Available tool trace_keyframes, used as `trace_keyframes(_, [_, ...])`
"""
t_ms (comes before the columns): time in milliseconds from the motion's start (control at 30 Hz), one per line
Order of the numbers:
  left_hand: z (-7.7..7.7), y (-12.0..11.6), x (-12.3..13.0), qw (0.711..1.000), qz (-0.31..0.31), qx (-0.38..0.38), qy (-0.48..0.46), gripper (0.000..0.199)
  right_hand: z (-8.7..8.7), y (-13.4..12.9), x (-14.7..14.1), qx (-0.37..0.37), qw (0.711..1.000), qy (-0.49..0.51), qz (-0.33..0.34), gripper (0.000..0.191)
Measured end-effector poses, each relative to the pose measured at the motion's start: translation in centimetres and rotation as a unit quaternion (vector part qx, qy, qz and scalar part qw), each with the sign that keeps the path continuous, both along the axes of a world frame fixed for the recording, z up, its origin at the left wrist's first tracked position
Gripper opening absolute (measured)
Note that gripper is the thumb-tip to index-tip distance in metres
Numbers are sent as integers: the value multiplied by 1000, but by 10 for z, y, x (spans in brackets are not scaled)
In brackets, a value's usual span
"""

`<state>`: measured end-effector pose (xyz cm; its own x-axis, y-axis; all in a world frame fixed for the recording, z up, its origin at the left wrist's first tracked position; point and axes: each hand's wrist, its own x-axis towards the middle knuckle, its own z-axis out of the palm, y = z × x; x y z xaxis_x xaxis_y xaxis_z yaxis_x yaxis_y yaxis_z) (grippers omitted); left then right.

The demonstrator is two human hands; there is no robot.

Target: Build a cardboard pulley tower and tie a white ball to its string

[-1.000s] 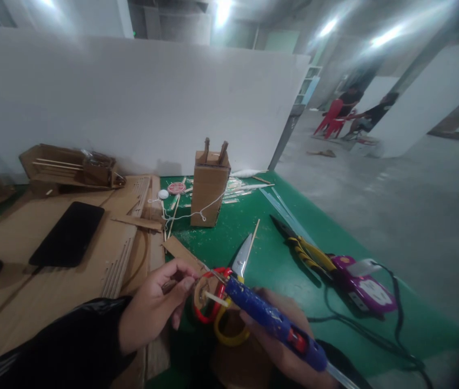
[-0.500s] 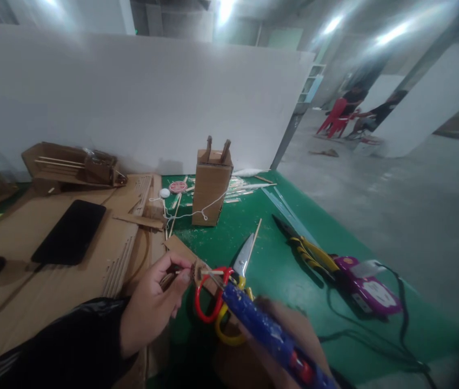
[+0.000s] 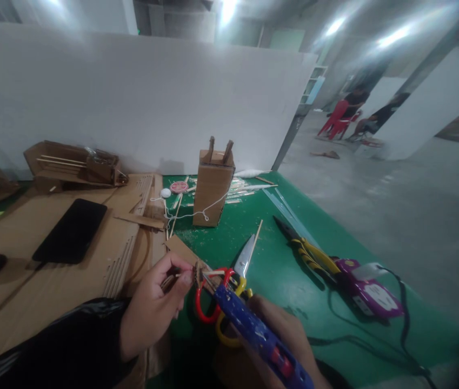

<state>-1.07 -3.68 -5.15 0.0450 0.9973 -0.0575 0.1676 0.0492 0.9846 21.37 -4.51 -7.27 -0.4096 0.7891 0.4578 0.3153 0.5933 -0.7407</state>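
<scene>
left hand [image 3: 148,308] pinches a cardboard piece [image 3: 197,274], right hand [image 3: 288,327] grips a glue gun [image 3: 249,324], whose nozzle [image 3: 210,280] could burn fingers [image 3: 184,280] if jolted.

In my frame, the cardboard tower [image 3: 214,194] stands upper centre, behind the scissors [image 3: 245,256]. Pliers [image 3: 304,246] lie right of those, the power strip [image 3: 369,289] beyond at lower right; the phone [image 3: 70,231] rests left on cardboard [image 3: 18,229].

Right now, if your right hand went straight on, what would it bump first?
Probably the small cardboard piece in the left hand. The blue glue gun in the right hand points there, though depth is unclear.
</scene>
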Motion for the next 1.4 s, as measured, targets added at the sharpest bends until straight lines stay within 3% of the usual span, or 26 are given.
trace_keyframes(267, [-3,-1,0,1000,6,3,0,26,8,1,-1,-28,999,-9,25,7])
trace_keyframes(567, [-1,-1,-1,1000,6,2,7,25,-2,-1,3,-14,999,-32,11,12])
trace_keyframes(1400, [3,1,-1,1000,1,-3,-3,30,0,0,4,31,999,-37,8,8])
